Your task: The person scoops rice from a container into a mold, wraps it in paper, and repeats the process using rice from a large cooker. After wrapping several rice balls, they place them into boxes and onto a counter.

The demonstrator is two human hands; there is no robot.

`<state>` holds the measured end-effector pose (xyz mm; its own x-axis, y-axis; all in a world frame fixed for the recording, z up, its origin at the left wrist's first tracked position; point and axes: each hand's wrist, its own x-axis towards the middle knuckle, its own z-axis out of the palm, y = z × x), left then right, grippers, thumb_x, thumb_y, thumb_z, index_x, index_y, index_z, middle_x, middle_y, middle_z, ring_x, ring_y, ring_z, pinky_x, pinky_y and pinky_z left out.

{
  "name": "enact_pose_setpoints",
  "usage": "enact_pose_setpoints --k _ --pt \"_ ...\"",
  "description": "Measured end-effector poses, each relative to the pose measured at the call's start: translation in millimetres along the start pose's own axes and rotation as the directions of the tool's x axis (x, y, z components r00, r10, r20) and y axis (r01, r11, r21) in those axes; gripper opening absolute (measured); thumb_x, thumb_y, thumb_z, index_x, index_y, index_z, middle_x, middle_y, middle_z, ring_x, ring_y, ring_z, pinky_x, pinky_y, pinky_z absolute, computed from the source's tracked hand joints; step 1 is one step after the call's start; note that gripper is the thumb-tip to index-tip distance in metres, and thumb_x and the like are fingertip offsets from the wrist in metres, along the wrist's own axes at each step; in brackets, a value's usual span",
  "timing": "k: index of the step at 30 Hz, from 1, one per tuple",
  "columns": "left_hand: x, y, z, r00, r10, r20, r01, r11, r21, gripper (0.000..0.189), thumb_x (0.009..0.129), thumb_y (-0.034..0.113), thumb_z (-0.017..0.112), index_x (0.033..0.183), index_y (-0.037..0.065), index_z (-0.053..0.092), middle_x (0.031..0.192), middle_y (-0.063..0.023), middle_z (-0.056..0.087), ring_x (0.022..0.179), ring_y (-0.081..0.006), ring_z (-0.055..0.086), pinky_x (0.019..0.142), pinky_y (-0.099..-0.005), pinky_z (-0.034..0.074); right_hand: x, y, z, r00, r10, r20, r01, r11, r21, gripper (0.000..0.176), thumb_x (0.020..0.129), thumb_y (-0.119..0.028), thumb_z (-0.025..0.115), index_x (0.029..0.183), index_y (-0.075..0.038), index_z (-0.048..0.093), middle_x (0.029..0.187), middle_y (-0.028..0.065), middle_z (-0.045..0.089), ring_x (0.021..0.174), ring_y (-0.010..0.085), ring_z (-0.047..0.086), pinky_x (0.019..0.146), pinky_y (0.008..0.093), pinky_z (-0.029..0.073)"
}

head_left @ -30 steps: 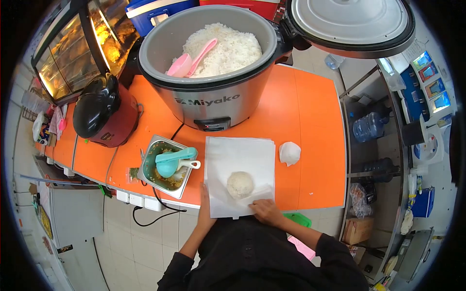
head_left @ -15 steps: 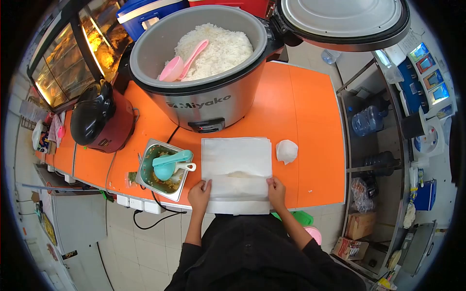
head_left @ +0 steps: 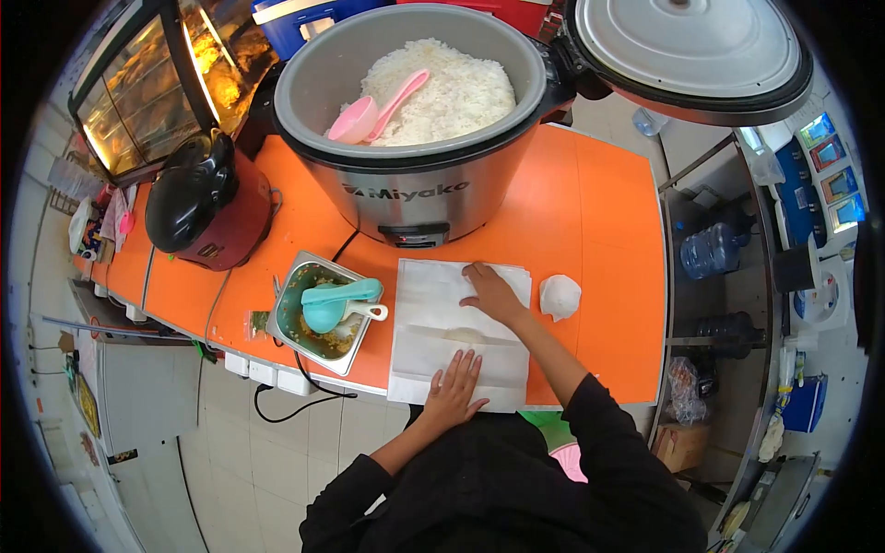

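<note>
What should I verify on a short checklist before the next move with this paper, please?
1. Left hand resting on the lower part of the paper: ok.
2. Right hand on its upper part: ok.
3. Pale mound fully covered: not ok, part shows at the fold.
4. Mound's shape under the fold: cannot tell, paper hides it.
5. White bundle apart from the paper: ok.
6. Cooker lid closed: not ok, open.
</note>
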<state>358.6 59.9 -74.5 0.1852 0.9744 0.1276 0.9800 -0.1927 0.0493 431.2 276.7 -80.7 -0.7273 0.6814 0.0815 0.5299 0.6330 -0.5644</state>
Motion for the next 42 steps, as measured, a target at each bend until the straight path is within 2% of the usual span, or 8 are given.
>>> enact_pose_setpoints --k 6,26,28,35,37,39,40,42 --pt "3.5 6.5 -4.0 0.991 -0.127 0.029 0.128 0.991 -0.040 0.079 0.079 0.058 0.038 0.131 0.000 0.030 0.136 -0.0165 0.029 0.128 -0.0221 0.025 0.096 -0.0386 0.008 25.6 -1.0 -8.4 0.878 0.122 0.463 -0.150 0.988 0.023 0.030 0.065 -0.021 0.068 0.085 -0.004 0.054 0.078 0.0121 0.058 0.079 0.0292 0.055 0.071 0.0354 0.043" --pt "45.2 -95.8 -12.5 0.887 -0.436 -0.150 0.247 0.725 -0.643 0.059 0.066 0.002 0.057 0.120 -0.005 0.035 0.126 -0.0194 0.038 0.117 -0.0277 0.038 0.094 -0.0377 0.027 -133.2 -99.0 42.3 0.984 -0.038 -0.172 0.003 0.980 -0.200 0.039 0.078 -0.004 0.045 0.116 0.004 0.045 0.125 0.0174 0.044 0.119 0.0267 0.041 0.095 0.0369 0.037" --pt "57.9 -134.5 6.5 0.932 -0.103 0.346 0.358 0.138 -0.923 0.046 0.070 -0.002 0.053 0.115 -0.001 0.044 0.121 -0.0182 0.044 0.110 -0.0228 0.045 0.091 -0.0309 0.034 -134.4 -100.0 41.0 0.985 -0.021 -0.172 -0.012 0.982 -0.189 0.040 0.078 -0.004 0.043 0.118 0.003 0.044 0.126 0.0163 0.043 0.120 0.0260 0.039 0.095 0.0369 0.036" --pt "31.0 -134.0 40.8 0.830 -0.373 0.415 0.322 -0.288 -0.902 0.036 0.074 -0.006 0.046 0.109 -0.001 0.050 0.112 -0.0220 0.051 0.107 -0.0211 0.048 0.091 -0.0297 0.036 -137.9 -102.1 43.6 0.979 0.020 -0.205 -0.050 0.988 -0.143 0.039 0.078 -0.004 0.043 0.117 0.003 0.046 0.125 0.0152 0.045 0.118 0.0258 0.042 0.095 0.0370 0.037" --pt "18.1 -107.3 7.4 0.642 -0.766 -0.024 0.353 0.323 -0.878 0.034 0.078 0.005 0.050 0.111 0.005 0.051 0.115 -0.0176 0.050 0.110 -0.0253 0.046 0.093 -0.0357 0.033 -135.7 -101.2 42.5 0.975 0.023 -0.221 -0.056 0.988 -0.144 0.040 0.077 -0.004 0.045 0.116 0.002 0.046 0.124 0.0151 0.045 0.118 0.0256 0.042 0.095 0.0372 0.037" --pt "-7.3 -66.1 -6.4 0.736 -0.556 -0.386 0.267 0.763 -0.589 0.037 0.078 0.017 0.053 0.114 0.008 0.051 0.120 -0.0137 0.048 0.114 -0.0287 0.042 0.095 -0.0445 0.029 -136.4 -102.8 39.4 0.977 0.025 -0.214 -0.044 0.996 -0.082 0.042 0.075 -0.006 0.049 0.116 0.004 0.045 0.124 0.0174 0.044 0.117 0.0286 0.042 0.095 0.0385 0.036" --pt "-23.2 -64.3 4.5 0.914 0.061 -0.401 -0.103 0.991 -0.084 0.048 0.081 0.017 0.050 0.125 0.000 0.038 0.124 -0.0176 0.043 0.117 -0.0303 0.038 0.098 -0.0519 0.021 -137.8 -100.2 40.1 0.977 0.033 -0.211 -0.051 0.995 -0.082 0.042 0.075 -0.006 0.049 0.116 0.004 0.045 0.124 0.0174 0.044 0.117 0.0286 0.042 0.095 0.0385 0.036" --pt "-23.2 -42.9 -12.4 0.979 0.149 -0.138 -0.181 0.946 -0.267 0.053 0.079 0.019 0.054 0.127 0.001 0.036 0.129 -0.0172 0.038 0.122 -0.0278 0.035 0.098 -0.0511 0.023 -145.2 -97.3 42.3 0.970 0.037 -0.241 -0.020 0.997 0.072 0.043 0.075 -0.006 0.052 0.116 0.006 0.043 0.127 0.0204 0.040 0.118 0.0325 0.039 0.096 0.0399 0.035"
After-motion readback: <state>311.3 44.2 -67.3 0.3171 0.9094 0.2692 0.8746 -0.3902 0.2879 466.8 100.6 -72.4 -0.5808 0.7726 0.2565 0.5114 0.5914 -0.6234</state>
